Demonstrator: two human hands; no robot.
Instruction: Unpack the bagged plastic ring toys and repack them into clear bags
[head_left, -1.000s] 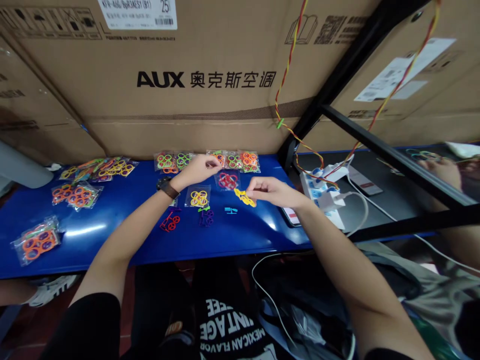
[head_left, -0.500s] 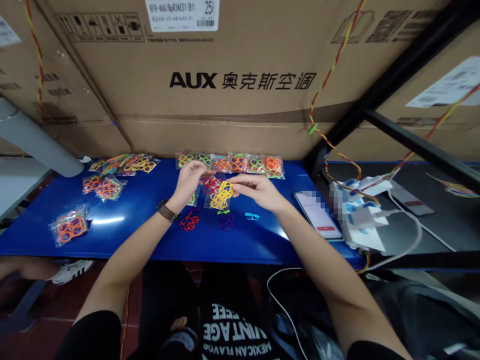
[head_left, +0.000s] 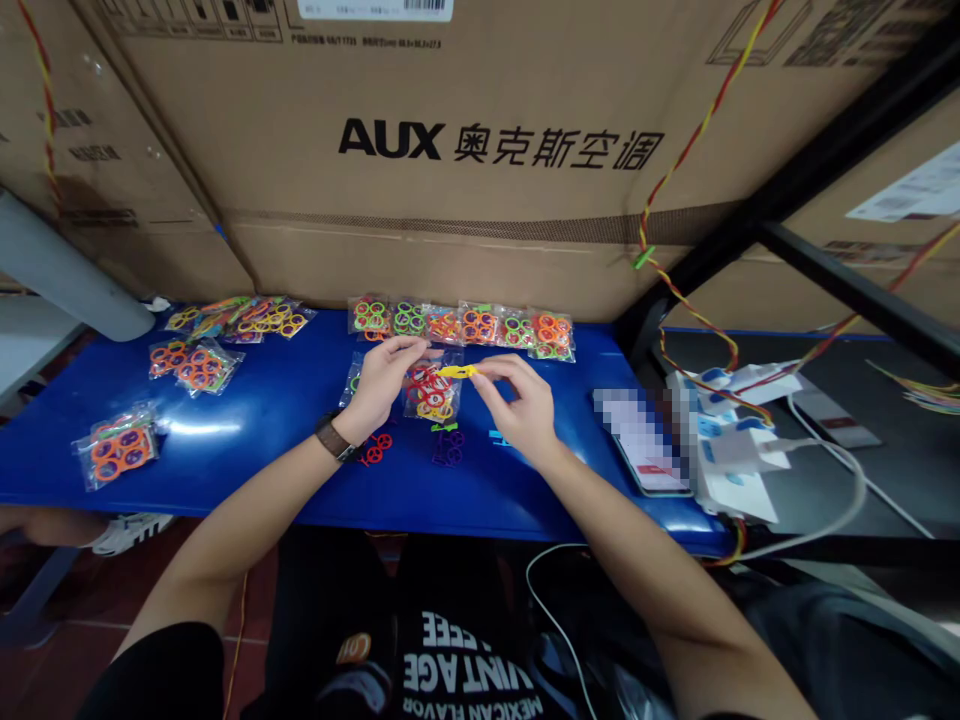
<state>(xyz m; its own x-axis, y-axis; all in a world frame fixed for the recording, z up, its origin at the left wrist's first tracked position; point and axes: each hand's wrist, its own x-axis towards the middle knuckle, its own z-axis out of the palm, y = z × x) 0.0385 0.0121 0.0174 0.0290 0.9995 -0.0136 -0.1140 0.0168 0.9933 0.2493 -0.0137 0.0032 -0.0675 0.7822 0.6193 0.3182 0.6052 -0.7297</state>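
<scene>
Blue tabletop (head_left: 480, 500); right hand (head_left: 526, 408) pinches yellow piece (head_left: 454, 372); left hand (head_left: 379, 384) curled, hold unclear.

The cardboard carton (head_left: 480, 200) reads AUX 奥克斯空调 — the black shirt (head_left: 465, 672), upside down, VINTAGE and MEXICAN FLAVOR.

Bright yellow small plastic piece (head_left: 456, 372). Red rings (head_left: 422, 383) and yellow rings (head_left: 433, 409) show through clear plastic. One loose piece is red (head_left: 377, 448), another purple (head_left: 450, 450), another light blue (head_left: 496, 437). The bench (head_left: 202, 475) is deep blue. Tan carton (head_left: 480, 210) with black lettering; twisted red-and-yellow cord (head_left: 703, 128); brown watch strap (head_left: 334, 437); black shirt with white lettering (head_left: 465, 672); white shoe (head_left: 135, 533) with black stripes.
</scene>
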